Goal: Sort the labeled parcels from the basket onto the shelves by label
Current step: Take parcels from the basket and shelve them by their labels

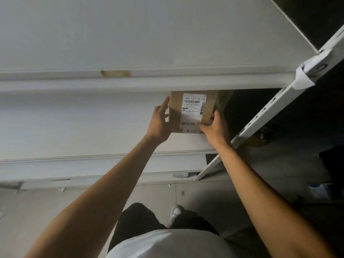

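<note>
Looking down from the head cam here, both arms are reaching out to a brown cardboard parcel [175,112] that's sitting on the middle shelf [74,127] of a white rack, over near its right end. The far part of the box is tucking under the front lip of the top shelf [130,43], so only the near part is showing.

The left hand [159,121] is lying against the left side of the parcel, fingers pretty straight and pointing up along the edge, thumb on the box face. The right hand [214,128] is gripping the near right corner, thumb lying across the bottom of the white label [193,107] and the other fingers wrapping round the right side. So the box is being held between the two hands.

The label is carrying barcodes and a line reading "665 P361 00 202", and there's a smaller tag [191,130] at the near edge saying "A-2". The rest of the print is too small for me to make out.

On the right, the rack's slotted post [260,118] is running diagonally, with a paper tag [309,71] wrapped around it up by the top shelf. Something is written on it, can't read it. A lower shelf [93,164] is showing below the arms. At the bottom the person's white shirt [167,244], dark trousers [137,222] and one white shoe [176,213] are showing over a tiled floor [55,211].
</note>
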The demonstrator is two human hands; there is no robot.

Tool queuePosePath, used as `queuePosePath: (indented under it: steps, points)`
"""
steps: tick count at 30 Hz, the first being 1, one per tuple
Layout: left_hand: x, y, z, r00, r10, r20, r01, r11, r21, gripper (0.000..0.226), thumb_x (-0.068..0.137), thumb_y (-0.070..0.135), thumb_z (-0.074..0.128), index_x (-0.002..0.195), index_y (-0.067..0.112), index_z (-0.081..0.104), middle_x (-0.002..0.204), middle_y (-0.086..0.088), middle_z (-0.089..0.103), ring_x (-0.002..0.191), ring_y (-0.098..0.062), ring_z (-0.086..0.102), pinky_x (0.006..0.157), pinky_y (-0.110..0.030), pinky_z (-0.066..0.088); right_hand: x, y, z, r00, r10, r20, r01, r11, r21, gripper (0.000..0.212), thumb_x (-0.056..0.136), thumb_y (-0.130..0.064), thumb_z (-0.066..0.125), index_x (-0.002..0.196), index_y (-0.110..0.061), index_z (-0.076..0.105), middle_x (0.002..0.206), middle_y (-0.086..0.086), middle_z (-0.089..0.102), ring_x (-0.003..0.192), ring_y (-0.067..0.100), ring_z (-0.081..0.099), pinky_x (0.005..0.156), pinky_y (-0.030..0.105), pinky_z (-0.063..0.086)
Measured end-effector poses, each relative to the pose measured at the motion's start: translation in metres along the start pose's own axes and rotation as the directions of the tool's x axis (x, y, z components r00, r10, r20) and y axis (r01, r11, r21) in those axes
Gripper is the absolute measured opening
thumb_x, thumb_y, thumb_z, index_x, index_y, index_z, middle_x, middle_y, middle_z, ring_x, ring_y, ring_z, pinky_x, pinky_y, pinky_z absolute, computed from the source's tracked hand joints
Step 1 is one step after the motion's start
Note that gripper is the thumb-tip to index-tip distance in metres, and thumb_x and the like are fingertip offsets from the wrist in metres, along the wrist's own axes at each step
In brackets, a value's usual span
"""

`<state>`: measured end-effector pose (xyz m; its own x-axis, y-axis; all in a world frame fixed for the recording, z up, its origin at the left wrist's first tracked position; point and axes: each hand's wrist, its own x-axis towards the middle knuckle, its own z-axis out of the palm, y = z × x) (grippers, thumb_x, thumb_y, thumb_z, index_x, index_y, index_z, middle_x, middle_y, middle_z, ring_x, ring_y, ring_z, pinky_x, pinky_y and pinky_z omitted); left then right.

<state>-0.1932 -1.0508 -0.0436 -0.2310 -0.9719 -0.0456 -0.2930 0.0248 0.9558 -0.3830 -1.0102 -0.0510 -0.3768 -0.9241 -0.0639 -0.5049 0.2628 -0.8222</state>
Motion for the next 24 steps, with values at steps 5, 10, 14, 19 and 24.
queuePosePath:
  steps: [5,10,14,19,24]
  points:
    - [0.019,-0.010,0.013,0.996,-0.023,0.085,0.023,1.000,0.005,0.092,0.081,-0.007,0.067,0.156,0.024,0.022,0.150,-0.008,0.041,0.130,-0.034,0.049,0.090,-0.048,0.057,0.021,0.024,0.008,0.999,-0.006,-0.048,0.008,0.999,0.032,0.053,0.089,-0.012,0.073,0.136,-0.012,0.050,0.138,0.008,0.057,0.127,0.023,0.056,0.087,0.018,0.042]
    - [0.035,-0.023,0.024,0.997,-0.004,0.077,0.005,1.000,-0.009,0.096,0.080,-0.008,0.070,0.156,0.025,0.021,0.150,0.000,0.044,0.128,-0.030,0.050,0.090,-0.046,0.057,0.046,0.036,0.015,0.999,-0.030,-0.034,0.033,0.997,0.066,0.050,0.090,-0.012,0.072,0.135,-0.012,0.050,0.136,0.007,0.057,0.124,0.017,0.056,0.083,0.012,0.044]
    - [0.031,-0.029,0.024,0.999,0.003,0.050,-0.002,1.000,-0.012,0.095,0.081,-0.004,0.072,0.156,0.028,0.023,0.146,0.001,0.048,0.123,-0.026,0.053,0.086,-0.033,0.058,0.041,0.041,0.015,0.999,-0.038,0.010,0.037,0.997,0.069,0.060,0.089,-0.011,0.074,0.141,-0.016,0.045,0.137,0.003,0.058,0.110,0.002,0.046,0.063,-0.007,0.038]
    - [0.010,-0.021,0.015,0.997,-0.055,0.056,0.056,0.998,-0.007,0.095,0.083,-0.004,0.070,0.156,0.032,0.020,0.149,0.003,0.045,0.123,-0.022,0.052,0.077,-0.017,0.055,0.024,0.032,0.010,0.995,0.007,0.102,-0.013,0.998,0.057,0.061,0.090,-0.020,0.074,0.143,-0.020,0.043,0.139,0.001,0.059,0.124,0.017,0.056,0.069,0.001,0.034]
    - [-0.007,-0.014,0.010,0.987,-0.151,0.056,0.153,0.987,-0.041,0.095,0.081,-0.004,0.072,0.156,0.029,0.023,0.143,0.001,0.052,0.122,-0.025,0.056,0.091,-0.031,0.055,0.006,0.027,0.005,0.988,0.049,0.144,-0.048,0.999,-0.010,0.066,0.088,-0.031,0.076,0.144,-0.028,0.043,0.126,-0.010,0.060,0.088,-0.007,0.047,0.048,-0.003,0.035]
